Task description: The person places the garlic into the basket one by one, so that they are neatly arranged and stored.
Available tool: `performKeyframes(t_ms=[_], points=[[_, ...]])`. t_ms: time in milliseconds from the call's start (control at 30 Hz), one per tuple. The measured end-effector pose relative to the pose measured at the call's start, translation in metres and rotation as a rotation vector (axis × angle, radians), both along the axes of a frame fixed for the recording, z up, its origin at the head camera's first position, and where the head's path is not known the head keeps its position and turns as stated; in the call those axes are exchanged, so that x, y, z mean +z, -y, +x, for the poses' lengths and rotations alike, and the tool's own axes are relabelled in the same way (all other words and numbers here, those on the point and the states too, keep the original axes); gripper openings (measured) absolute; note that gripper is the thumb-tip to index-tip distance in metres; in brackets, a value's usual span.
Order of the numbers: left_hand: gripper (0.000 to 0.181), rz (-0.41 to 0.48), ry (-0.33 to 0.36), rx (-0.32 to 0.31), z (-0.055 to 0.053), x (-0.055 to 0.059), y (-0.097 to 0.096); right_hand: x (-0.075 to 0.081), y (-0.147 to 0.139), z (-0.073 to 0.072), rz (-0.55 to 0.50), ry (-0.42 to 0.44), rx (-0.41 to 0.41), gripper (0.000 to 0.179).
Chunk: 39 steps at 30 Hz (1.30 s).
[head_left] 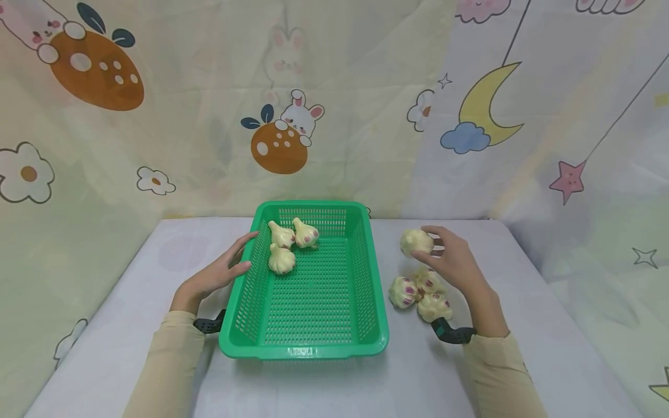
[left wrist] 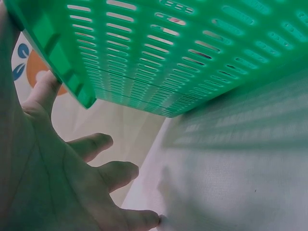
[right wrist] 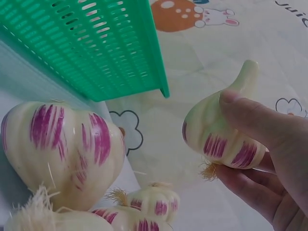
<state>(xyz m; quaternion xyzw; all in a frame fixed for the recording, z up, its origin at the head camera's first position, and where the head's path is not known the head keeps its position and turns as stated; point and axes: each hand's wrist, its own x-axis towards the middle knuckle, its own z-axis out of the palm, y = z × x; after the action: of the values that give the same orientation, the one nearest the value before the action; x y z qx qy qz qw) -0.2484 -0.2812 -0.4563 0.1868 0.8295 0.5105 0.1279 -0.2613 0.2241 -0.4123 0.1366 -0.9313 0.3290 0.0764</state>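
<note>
My right hand holds a garlic bulb between thumb and fingers, above the table to the right of the green basket. In the right wrist view that garlic bulb shows purple streaks, a pale stem and a tuft of roots. My left hand is at the basket's left side, its fingers spread and touching the rim. In the left wrist view the left hand has most fingers extended below the rim, outside the slotted wall. Three garlic bulbs lie inside the basket, at the far left.
Several more garlic bulbs sit clustered on the white table, between the basket and my right forearm. A printed curtain hangs behind the table's back edge. Dark bands are worn at both wrists.
</note>
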Motion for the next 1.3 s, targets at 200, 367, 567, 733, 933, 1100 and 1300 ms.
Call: performKeyframes(t_ms=[200, 367, 567, 733, 933, 1100, 1300], points=[[0.068, 0.007, 0.0, 0.0, 0.002, 0.002, -0.001, 0.0, 0.004, 0.001, -0.027, 0.028, 0.025, 0.064], [0.068, 0.006, -0.001, 0.002, 0.002, 0.002, -0.001, 0.0, 0.008, 0.0, -0.009, -0.018, 0.064, 0.065], [0.068, 0.004, -0.003, 0.002, 0.001, 0.0, 0.0, 0.002, 0.014, 0.002, -0.016, -0.078, 0.098, 0.057], [0.067, 0.012, -0.005, -0.004, 0.001, 0.0, 0.0, 0.003, 0.019, 0.005, -0.032, -0.076, 0.115, 0.055], [0.067, 0.008, -0.003, 0.002, 0.003, 0.002, 0.0, 0.002, 0.021, 0.006, -0.014, -0.103, 0.123, 0.054], [0.067, 0.0, -0.001, 0.006, 0.004, 0.003, 0.0, 0.002, 0.024, 0.006, -0.009, -0.104, 0.133, 0.054], [0.067, 0.01, 0.001, 0.004, 0.004, 0.004, 0.0, 0.005, 0.03, 0.01, -0.009, -0.087, 0.142, 0.055]])
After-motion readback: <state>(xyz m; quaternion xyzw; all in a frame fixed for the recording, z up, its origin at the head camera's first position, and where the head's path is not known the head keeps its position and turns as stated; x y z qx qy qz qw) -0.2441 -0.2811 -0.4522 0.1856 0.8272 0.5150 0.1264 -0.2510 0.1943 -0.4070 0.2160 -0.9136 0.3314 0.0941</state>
